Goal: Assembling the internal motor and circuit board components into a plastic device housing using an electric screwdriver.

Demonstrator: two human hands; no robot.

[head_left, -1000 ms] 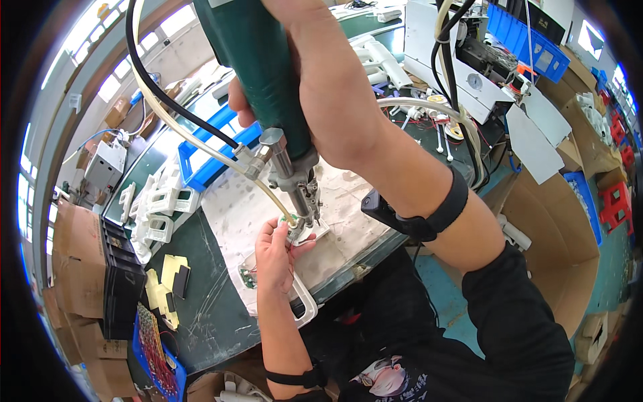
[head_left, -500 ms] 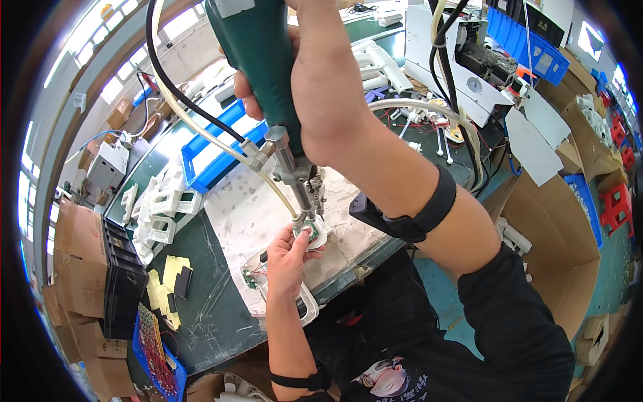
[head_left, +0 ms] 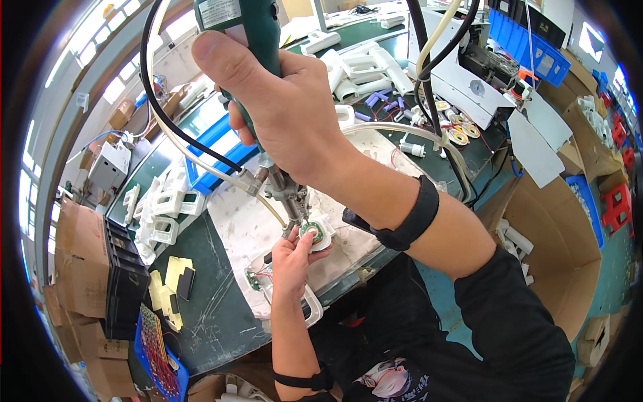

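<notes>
My right hand (head_left: 284, 110) grips a green powered screwdriver (head_left: 244, 27), held upright with its metal tip (head_left: 298, 218) down on a small round green circuit board (head_left: 311, 232). That board sits in a white plastic part (head_left: 326, 231) on a stained white cloth (head_left: 248, 228). My left hand (head_left: 289, 260) pinches the board and part from below, steadying them. A black cable and a cream hose (head_left: 201, 157) run from the tool. A white framed plastic piece (head_left: 311, 309) lies under my left wrist, with another small green board (head_left: 254, 280) beside it.
White plastic housings (head_left: 157, 211) pile at the left by a blue tray (head_left: 214, 151). Yellow pads (head_left: 167, 285), black trays (head_left: 124, 281) and cardboard boxes (head_left: 77, 268) stand at lower left. A white machine (head_left: 469, 74) with round parts (head_left: 455, 130) is at the back right.
The screwdriver and my right hand have come closer to the camera and shifted slightly right. My left hand has moved up to hold the round board under the tip.
</notes>
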